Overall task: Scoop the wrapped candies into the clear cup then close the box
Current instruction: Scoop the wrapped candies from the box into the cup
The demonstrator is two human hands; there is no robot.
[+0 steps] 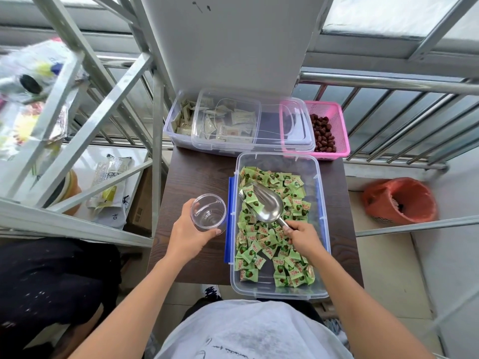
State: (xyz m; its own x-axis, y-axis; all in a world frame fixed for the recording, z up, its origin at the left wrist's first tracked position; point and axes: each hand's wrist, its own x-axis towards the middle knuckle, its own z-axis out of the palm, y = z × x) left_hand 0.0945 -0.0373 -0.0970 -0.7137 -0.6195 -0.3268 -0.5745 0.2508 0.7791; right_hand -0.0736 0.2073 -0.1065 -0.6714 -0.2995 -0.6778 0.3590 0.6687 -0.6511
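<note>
A clear plastic box [321, 229] with blue side latches stands open on the dark wooden table [197, 177], partly filled with green wrapped candies [261, 250]. My right hand [302, 235] grips the handle of a metal scoop [267, 203], whose bowl lies on the candies with a couple of them at its far end. My left hand [189, 233] holds an empty clear cup [208, 211] upright just left of the box. The box's clear lid [285, 125] rests across the containers behind it.
Behind the candy box sits a clear box of pale sachets [181, 123] and a pink basket of dark red dates [334, 130]. Metal shelving [85, 104] stands at left, a railing [388, 84] at the back, an orange bin [399, 200] on the floor at right.
</note>
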